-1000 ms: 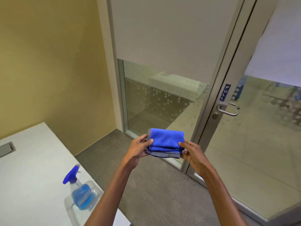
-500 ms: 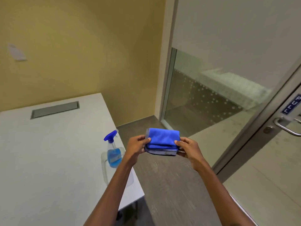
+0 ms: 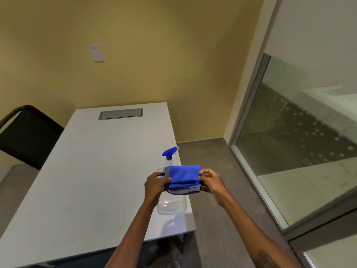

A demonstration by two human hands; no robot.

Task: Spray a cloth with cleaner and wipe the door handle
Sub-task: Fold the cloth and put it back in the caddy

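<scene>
A folded blue cloth with a grey underside is held between both hands above the table's right edge. My left hand pinches its left side and my right hand pinches its right side. Right behind and below the cloth stands a clear spray bottle with a blue trigger head, its middle hidden by the cloth. The door handle is out of view.
A white table with a grey cable flap fills the left. A black chair stands at its far left. A glass wall and its frame run along the right, above grey floor.
The view has swung left, away from the door: the handle has left the frame and the table and chair have come in. Both hands still hold the cloth, now over the spray bottle.
</scene>
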